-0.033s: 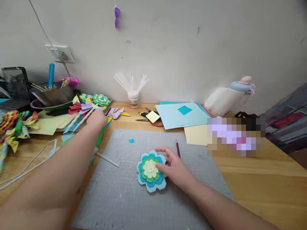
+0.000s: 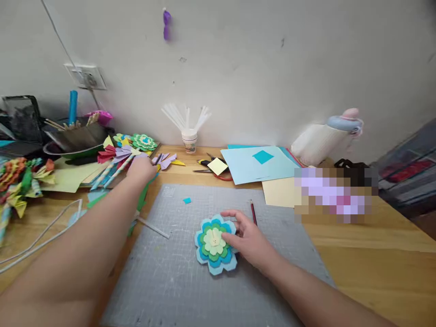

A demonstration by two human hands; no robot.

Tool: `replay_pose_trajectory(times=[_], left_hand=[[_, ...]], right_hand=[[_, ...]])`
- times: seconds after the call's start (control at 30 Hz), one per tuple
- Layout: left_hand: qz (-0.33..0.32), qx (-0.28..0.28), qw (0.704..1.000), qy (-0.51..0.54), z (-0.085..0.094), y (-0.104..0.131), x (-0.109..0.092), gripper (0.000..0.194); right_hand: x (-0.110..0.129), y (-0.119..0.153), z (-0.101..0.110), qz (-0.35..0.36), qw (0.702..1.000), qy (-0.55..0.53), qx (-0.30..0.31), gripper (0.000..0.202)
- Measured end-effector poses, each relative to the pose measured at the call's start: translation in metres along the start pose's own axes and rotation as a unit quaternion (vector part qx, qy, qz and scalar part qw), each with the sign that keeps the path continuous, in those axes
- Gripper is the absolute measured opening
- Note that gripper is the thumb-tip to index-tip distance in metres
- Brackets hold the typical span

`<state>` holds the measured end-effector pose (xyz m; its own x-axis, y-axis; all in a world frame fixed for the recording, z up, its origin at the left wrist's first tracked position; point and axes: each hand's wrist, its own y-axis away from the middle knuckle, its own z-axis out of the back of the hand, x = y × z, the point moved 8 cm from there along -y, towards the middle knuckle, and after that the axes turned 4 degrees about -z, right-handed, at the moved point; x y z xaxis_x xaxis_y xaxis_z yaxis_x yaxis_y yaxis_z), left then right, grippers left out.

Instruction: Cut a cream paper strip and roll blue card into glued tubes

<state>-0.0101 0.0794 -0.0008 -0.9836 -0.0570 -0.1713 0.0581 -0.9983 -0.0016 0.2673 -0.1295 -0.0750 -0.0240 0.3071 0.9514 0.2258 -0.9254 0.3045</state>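
Blue-and-green layered paper flower (image 2: 218, 262): positioned over the grey mat (image 2: 163, 277), edge grasped by the right hand (image 2: 254, 245). Left hand (image 2: 141, 171) extends beside purple paper pieces (image 2: 168, 162) (finger state: cannot tell from here). Apparent step: steadying while reaching; any lift calls for light, level pressure.

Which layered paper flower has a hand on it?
The pale-blue-edged flower on the grey mat, at the right hand; the green-edged flower lies near the wall.

The flower (image 2: 211, 260) is over the mat (image 2: 160, 281), at the right hand's (image 2: 252, 247) fingers (image 2: 233, 214), with the pencil (image 2: 253, 212) behind them, cup (image 2: 190, 146) back left and sheets (image 2: 245, 165) back right.
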Motion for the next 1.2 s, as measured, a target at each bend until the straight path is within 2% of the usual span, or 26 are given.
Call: replay_pose_trajectory(times=[0.13,0.2,0.33,0.5,0.63,0.77,0.87,0.93,1.07,1.13,1.2], left_hand=[[-0.051,0.022,0.998,0.009,-0.031,0.0,-0.03,0.03],[-0.055,0.011,0.998,0.011,-0.035,-0.003,-0.034,0.033],[-0.011,-0.029,0.999,-0.008,-0.023,-0.022,-0.014,0.039],[0.019,0.006,1.0,-0.019,-0.023,-0.049,0.009,0.036],[0.005,-0.006,1.0,0.016,-0.026,-0.052,0.004,0.037],[-0.014,-0.088,0.993,0.072,-0.005,-0.037,-0.018,0.044],[-0.042,-0.144,0.98,0.127,0.016,-0.012,-0.051,0.051],[-0.078,-0.136,0.972,0.173,0.022,0.016,-0.081,0.053],[-0.199,-0.022,0.95,0.239,0.016,0.104,-0.139,0.05],[-0.29,0.084,0.926,0.226,0.003,0.156,-0.162,0.056],[-0.351,0.188,0.903,0.159,-0.012,0.198,-0.173,0.068]], right_hand=[[-0.001,-0.002,-0.003,0.002,1.0,-0.001,0.007,0.044],[-0.003,-0.002,-0.003,0.0,1.0,-0.012,0.01,0.045],[-0.003,-0.001,-0.004,0.001,1.0,-0.02,0.015,0.044],[-0.001,0.0,-0.004,-0.019,1.0,0.012,0.002,0.042],[-0.002,-0.002,0.0,-0.049,0.999,-0.013,-0.016,0.049],[0.0,-0.003,0.006,-0.047,0.995,-0.083,-0.038,0.057],[0.003,-0.002,0.009,-0.042,0.991,-0.115,-0.051,0.062],[0.004,-0.002,0.009,-0.037,0.99,-0.121,-0.056,0.062],[0.005,-0.005,0.004,-0.014,0.994,-0.103,-0.025,0.064],[0.008,-0.006,0.005,0.028,0.998,-0.05,-0.023,0.063],[0.018,-0.003,0.014,0.092,0.991,0.069,-0.074,0.06]])
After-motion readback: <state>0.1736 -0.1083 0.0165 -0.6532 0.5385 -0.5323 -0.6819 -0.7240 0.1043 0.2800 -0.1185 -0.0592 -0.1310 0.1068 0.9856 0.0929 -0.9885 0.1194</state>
